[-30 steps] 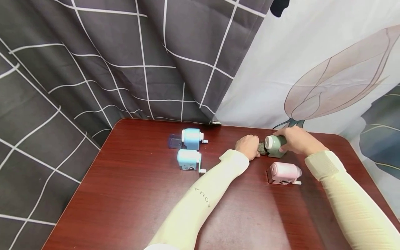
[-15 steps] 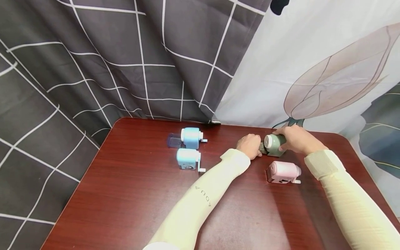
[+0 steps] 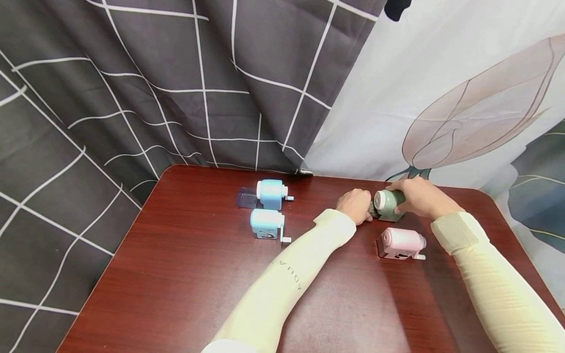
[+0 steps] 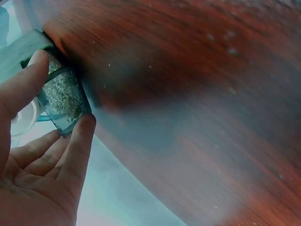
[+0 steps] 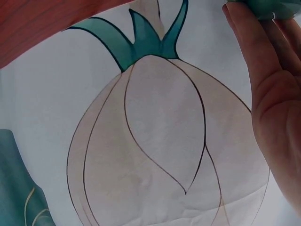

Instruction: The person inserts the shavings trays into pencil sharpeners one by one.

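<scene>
A green sharpener point(image 3: 389, 206) stands near the table's back right, and my right hand point(image 3: 421, 197) grips its body from the right. On its left, my left hand point(image 3: 354, 206) pinches a clear drawer filled with shavings. In the left wrist view, thumb and fingers of the left hand point(image 4: 51, 155) hold the drawer point(image 4: 66, 96) by its sides, its inner end at the green body point(image 4: 28, 52). The right wrist view catches the right hand point(image 5: 277, 89) with its fingertips against the green body point(image 5: 273, 7) at the top edge.
A pink sharpener point(image 3: 400, 243) stands just in front of the green one. Two blue sharpeners point(image 3: 271, 194) point(image 3: 266, 224) stand left of centre, a dark clear drawer point(image 3: 247, 197) beside the rear one. Curtains point(image 3: 247, 73) hang along the table's back edge.
My left hand has moved slightly right, toward the green sharpener, and less of the drawer shows between them. The right hand keeps its grip in place.
</scene>
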Action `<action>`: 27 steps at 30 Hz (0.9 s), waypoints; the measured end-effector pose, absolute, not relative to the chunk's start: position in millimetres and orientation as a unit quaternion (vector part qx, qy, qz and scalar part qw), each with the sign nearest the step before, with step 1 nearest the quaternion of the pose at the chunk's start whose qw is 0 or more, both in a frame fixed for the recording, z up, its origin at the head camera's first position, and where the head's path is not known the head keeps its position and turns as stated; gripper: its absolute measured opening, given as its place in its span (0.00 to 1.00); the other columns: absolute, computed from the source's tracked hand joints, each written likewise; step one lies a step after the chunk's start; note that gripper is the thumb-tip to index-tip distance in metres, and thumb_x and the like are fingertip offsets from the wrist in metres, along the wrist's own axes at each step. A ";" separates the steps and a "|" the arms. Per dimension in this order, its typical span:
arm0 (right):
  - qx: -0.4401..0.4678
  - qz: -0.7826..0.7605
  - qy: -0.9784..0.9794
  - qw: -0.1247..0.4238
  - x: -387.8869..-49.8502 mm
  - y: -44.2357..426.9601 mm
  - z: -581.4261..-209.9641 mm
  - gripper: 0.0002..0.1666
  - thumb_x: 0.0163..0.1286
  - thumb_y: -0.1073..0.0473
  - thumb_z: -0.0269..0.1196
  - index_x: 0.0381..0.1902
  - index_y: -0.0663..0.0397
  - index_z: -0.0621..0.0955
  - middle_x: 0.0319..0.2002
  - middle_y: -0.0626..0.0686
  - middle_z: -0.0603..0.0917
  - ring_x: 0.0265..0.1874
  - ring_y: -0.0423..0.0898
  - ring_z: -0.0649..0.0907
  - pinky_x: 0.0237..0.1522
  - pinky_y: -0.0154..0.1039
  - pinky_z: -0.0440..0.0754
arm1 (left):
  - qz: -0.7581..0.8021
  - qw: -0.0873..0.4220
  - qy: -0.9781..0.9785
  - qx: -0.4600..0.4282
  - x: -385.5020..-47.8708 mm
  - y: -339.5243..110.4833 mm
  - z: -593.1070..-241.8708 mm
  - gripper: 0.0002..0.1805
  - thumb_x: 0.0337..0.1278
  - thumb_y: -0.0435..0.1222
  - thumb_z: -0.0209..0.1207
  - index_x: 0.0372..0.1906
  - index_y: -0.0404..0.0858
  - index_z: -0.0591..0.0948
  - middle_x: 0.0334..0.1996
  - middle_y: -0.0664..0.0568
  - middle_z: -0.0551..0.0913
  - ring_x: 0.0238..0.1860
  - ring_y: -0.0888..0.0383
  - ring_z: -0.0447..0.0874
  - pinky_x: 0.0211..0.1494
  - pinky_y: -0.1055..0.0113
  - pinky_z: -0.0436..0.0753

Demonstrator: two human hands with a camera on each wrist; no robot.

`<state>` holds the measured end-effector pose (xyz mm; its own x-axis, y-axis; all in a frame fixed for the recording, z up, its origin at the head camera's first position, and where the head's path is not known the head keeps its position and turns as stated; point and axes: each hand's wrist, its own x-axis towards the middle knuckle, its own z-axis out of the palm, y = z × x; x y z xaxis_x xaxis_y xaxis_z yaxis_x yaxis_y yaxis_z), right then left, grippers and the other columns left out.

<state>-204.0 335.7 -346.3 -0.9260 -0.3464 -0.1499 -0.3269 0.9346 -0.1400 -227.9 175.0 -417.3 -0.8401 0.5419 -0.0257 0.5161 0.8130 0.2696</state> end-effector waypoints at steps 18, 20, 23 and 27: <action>-0.168 -0.054 0.980 0.088 -203.3 333.6 -345.5 0.34 0.41 0.62 0.75 0.50 0.64 0.78 0.40 0.63 0.82 0.33 0.53 0.81 0.34 0.49 0.78 | 0.131 0.056 0.953 0.267 -226.1 182.2 -418.0 0.22 0.36 0.52 0.70 0.39 0.47 0.79 0.37 0.58 0.81 0.40 0.63 0.80 0.39 0.70 0.79; -0.169 -0.055 0.980 0.087 -203.5 333.8 -345.4 0.34 0.41 0.63 0.75 0.50 0.64 0.78 0.40 0.63 0.82 0.33 0.54 0.81 0.35 0.50 0.77 | 0.137 0.059 0.953 0.263 -226.7 182.5 -418.2 0.22 0.35 0.52 0.71 0.38 0.47 0.79 0.37 0.58 0.81 0.39 0.63 0.80 0.39 0.69 0.79; -0.170 -0.056 0.980 0.085 -203.7 333.8 -345.3 0.34 0.41 0.63 0.75 0.49 0.64 0.79 0.39 0.63 0.82 0.33 0.54 0.81 0.35 0.50 0.77 | 0.143 0.061 0.953 0.261 -227.5 182.7 -418.3 0.23 0.33 0.51 0.72 0.38 0.47 0.80 0.36 0.58 0.81 0.39 0.63 0.80 0.39 0.69 0.78; -0.169 -0.058 0.980 0.085 -203.8 333.8 -345.2 0.34 0.41 0.63 0.75 0.49 0.63 0.79 0.40 0.63 0.82 0.34 0.55 0.81 0.36 0.51 0.77 | 0.140 0.058 0.952 0.266 -227.7 182.2 -418.3 0.23 0.32 0.50 0.73 0.38 0.46 0.80 0.37 0.58 0.81 0.40 0.63 0.79 0.40 0.70 0.78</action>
